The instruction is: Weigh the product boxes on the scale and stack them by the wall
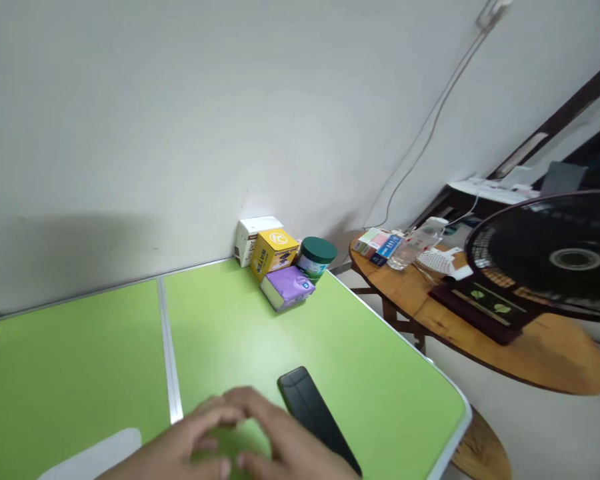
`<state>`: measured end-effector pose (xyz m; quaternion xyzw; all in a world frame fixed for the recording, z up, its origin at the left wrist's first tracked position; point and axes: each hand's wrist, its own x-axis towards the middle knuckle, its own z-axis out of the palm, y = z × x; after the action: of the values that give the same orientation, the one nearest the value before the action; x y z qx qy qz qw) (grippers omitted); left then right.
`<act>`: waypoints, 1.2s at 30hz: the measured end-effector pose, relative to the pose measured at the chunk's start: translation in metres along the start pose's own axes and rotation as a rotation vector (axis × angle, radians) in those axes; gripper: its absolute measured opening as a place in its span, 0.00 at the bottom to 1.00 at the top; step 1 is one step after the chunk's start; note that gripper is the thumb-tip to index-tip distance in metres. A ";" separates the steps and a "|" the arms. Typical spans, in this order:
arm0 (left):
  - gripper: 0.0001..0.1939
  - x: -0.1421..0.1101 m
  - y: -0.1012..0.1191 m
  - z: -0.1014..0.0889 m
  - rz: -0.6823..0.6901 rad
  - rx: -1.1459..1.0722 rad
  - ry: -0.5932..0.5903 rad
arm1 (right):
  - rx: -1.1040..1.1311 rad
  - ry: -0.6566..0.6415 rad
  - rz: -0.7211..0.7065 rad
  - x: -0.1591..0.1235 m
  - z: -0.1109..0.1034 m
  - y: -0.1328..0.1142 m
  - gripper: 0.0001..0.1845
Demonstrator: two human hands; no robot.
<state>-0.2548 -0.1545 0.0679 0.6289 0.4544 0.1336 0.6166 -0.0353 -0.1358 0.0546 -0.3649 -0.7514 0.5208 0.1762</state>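
At the bottom of the head view, my left hand [183, 443] and my right hand [293, 443] meet at the fingertips over a green table [220, 340]. Their curved fingers leave a gap through which green surface shows, with nothing held between them. Both hands are slightly blurred. Beside and partly behind my right hand lies a flat, long black object [317, 413], whose kind I cannot make out. To the left of my left hand, a white rounded shape [103, 453] is cut off by the frame's lower edge.
Against the wall stand a white box [245, 243], a yellow box [273, 253], a purple tissue pack [290, 287] and a green-lidded tub [317, 250]. A wooden table [405, 300] at right carries a fan [555, 260], a clear bottle [415, 247] and small boxes [380, 245].
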 end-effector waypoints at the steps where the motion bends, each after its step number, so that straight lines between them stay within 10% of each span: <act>1: 0.31 0.023 0.011 0.005 -0.045 -0.060 0.055 | 0.047 0.124 0.002 -0.003 -0.021 0.013 0.31; 8: 0.41 0.196 0.050 0.027 -0.038 -0.283 0.328 | 0.280 0.962 0.138 0.037 -0.158 0.127 0.33; 12: 0.38 0.266 0.050 0.023 -0.022 -0.360 0.428 | 0.304 0.993 0.234 0.065 -0.194 0.152 0.35; 16: 0.37 0.277 0.048 0.023 -0.019 -0.400 0.442 | 0.279 0.929 0.209 0.068 -0.176 0.147 0.34; 21: 0.40 0.223 0.037 0.027 -0.020 -0.407 0.454 | 0.275 0.800 0.184 0.037 -0.132 0.122 0.31; 26: 0.49 0.116 0.027 0.040 -0.093 -0.154 0.429 | 0.279 0.604 0.186 0.002 -0.077 0.067 0.36; 36: 0.45 -0.117 -0.072 0.083 -0.226 0.017 0.827 | 0.114 0.317 -0.077 -0.019 0.117 -0.019 0.35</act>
<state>-0.2887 -0.3074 0.0321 0.4736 0.7307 0.3023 0.3878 -0.1044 -0.2299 0.0282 -0.4029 -0.6969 0.4913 0.3326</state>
